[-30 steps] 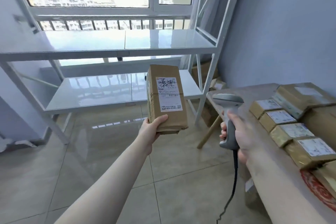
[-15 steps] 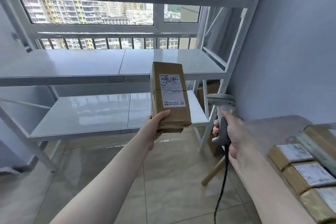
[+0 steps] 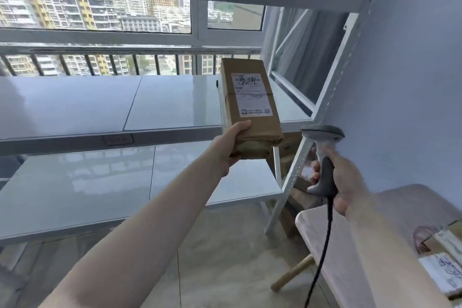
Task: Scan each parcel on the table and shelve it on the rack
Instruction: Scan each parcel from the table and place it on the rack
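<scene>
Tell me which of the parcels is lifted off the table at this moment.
The brown parcel gripped by the left hand, held upright before the rack with its label facing the camera. The other parcels lie flat on the table.

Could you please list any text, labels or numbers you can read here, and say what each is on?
No text here reads clearly.
White label on the brown cardboard parcel held in the left hand: large handwritten black marks and small print, too blurred to quote.
White label on a parcel on the table: blurred.
Grey handheld scanner in the right hand: no visible markings.
</scene>
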`<state>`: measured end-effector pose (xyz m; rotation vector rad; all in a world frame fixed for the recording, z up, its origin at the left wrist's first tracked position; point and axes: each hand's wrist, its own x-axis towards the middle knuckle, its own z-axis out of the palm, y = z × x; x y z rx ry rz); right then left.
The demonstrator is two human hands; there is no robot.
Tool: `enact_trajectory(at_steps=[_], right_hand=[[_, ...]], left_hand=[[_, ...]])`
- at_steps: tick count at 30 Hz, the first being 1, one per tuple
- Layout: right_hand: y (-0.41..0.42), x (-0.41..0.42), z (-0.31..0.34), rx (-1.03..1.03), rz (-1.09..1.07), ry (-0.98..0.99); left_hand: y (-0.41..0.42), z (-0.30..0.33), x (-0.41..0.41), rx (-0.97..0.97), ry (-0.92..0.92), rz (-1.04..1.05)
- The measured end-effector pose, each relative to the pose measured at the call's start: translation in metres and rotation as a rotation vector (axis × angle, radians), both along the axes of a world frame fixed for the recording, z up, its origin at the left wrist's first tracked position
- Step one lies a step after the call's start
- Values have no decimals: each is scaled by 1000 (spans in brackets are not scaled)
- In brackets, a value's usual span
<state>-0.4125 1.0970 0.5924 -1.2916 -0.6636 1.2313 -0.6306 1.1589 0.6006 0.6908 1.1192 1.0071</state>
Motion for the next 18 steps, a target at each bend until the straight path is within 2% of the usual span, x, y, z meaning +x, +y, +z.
enact_trajectory(at_steps=[7, 14, 18], right_hand=[[93, 10, 14, 13, -95, 2], [154, 42, 7, -8, -117, -30], [180, 67, -3, -9, -107, -22]], left_hand=[[118, 32, 22, -5, 53, -159], [201, 41, 67, -72, 149, -200], [241, 38, 95, -124, 133, -186]])
